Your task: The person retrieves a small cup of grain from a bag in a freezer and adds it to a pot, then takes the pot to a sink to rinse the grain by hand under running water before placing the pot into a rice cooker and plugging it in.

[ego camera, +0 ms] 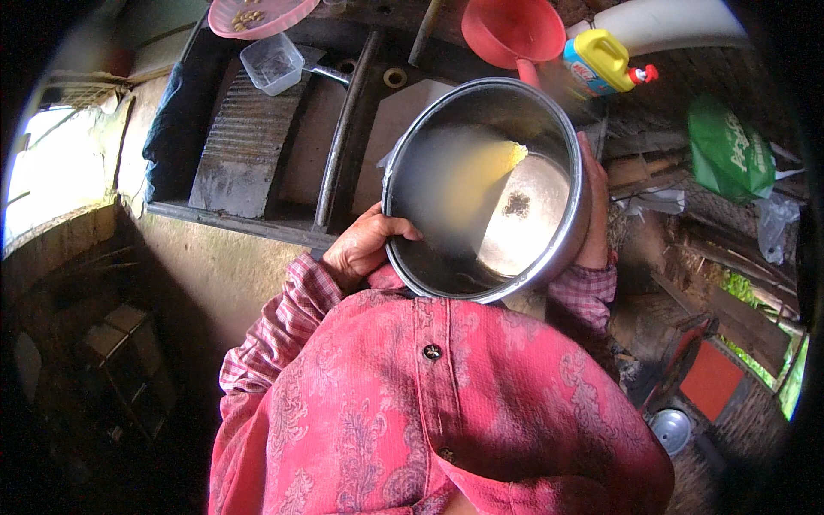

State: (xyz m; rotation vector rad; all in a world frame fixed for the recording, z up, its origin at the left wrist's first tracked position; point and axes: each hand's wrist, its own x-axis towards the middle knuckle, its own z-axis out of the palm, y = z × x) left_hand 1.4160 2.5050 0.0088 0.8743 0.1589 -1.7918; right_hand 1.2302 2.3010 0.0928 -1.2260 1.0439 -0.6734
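A large round metal pot (524, 219) is held in front of my chest, its mouth tilted up towards me. My left hand (364, 248) grips the near left of the rim, with the thumb hooked over the edge. On the other side, my right hand (595, 199) presses against the outer wall, and its palm is mostly hidden. Inside lies a yellow, crumbly-looking mass (512, 154), partly lost in a blurred patch. The lower right of the pot's inside is bare and shiny, with a dark spot.
Beyond the pot is a dark two-basin sink (328, 174) with a ribbed washboard slab (241, 141). A clear plastic tub (273, 64), a pink basket (264, 22), a red ladle (512, 29) and a yellow detergent bottle (599, 61) stand around it. A green bag (727, 151) lies right.
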